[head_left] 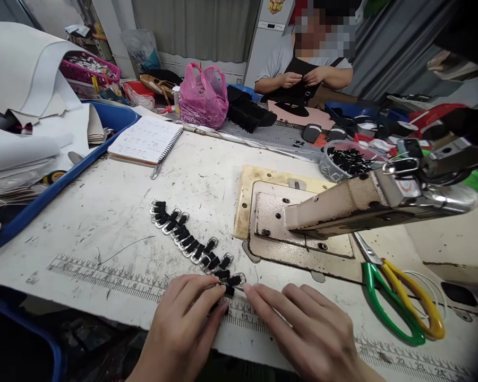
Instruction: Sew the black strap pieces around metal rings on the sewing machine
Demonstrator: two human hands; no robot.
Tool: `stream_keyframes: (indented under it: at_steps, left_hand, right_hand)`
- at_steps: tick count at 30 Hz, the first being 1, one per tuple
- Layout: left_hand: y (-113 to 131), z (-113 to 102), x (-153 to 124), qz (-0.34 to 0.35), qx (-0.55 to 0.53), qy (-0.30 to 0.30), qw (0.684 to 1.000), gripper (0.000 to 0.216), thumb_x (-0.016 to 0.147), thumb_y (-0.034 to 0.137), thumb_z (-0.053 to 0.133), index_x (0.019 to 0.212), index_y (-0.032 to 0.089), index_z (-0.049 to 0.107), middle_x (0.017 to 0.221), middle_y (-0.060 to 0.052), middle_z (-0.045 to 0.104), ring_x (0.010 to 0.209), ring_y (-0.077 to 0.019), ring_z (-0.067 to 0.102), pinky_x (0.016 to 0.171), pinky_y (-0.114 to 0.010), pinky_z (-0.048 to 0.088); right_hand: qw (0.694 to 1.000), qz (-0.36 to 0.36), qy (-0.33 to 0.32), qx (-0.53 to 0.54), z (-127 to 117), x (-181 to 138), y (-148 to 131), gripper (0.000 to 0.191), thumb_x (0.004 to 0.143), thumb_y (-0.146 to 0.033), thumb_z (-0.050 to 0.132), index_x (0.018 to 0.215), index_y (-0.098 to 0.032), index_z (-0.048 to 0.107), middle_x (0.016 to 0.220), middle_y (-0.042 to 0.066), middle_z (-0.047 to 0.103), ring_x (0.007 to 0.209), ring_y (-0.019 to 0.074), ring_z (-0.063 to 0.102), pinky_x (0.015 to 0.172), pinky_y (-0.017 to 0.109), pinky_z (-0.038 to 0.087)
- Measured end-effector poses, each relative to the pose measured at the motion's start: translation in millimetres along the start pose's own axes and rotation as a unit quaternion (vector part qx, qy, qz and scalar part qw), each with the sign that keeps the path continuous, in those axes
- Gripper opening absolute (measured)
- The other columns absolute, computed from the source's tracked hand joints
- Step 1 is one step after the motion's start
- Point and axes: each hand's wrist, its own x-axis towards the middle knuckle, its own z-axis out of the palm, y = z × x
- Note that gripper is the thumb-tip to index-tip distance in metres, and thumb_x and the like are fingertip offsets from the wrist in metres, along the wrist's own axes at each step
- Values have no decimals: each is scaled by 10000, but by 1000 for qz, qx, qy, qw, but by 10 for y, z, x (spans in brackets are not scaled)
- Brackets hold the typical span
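Observation:
A curved row of small silver buckles threaded with short black straps (pixel 188 241) lies on the white table, running down to my hands. My left hand (pixel 185 318) is closed at the near end of the row, its thumb and fingertips pinching a black strap (pixel 230 291). Close to its right, my right hand (pixel 308 321) has its fingers drawn together, the fingertips by the last buckle (pixel 239 279). A thin edge shows under those fingers, but what they hold is mostly hidden. Both hands are over the ruler scale (pixel 143 289) at the table's front edge.
To the right stands a sewing machine arm (pixel 330 207), with green-and-yellow-handled scissors (pixel 398 302) beside it. A spiral notebook (pixel 143 139), pink bag (pixel 204 98) and tub of black pieces (pixel 326 168) lie farther back. A blue bin (pixel 121 124) borders the left. Another person (pixel 279 69) works opposite.

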Motion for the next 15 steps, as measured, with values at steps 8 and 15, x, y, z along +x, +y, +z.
stream_keyframes:
  at_steps: [8, 15]
  left_hand:
    - [-3, 48, 41, -16, 1, -2, 1000, 173, 912, 54, 619, 1043, 163, 649, 1015, -86, 678, 962, -230, 605, 834, -380, 495]
    - [-22, 26, 50, -15, -16, -12, 1000, 178, 910, 45, 606, 1031, 169, 644, 1036, -88, 682, 956, -226, 612, 835, -383, 486]
  right_hand:
    - [997, -69, 1, 18, 37, 152, 49, 310, 990, -68, 439, 1075, -31, 736, 984, 108, 776, 664, 195, 533, 569, 350, 343]
    - [994, -108, -14, 16, 40, 209, 95, 315, 988, -53, 437, 1064, -26, 741, 965, 92, 776, 653, 194, 529, 583, 353, 358]
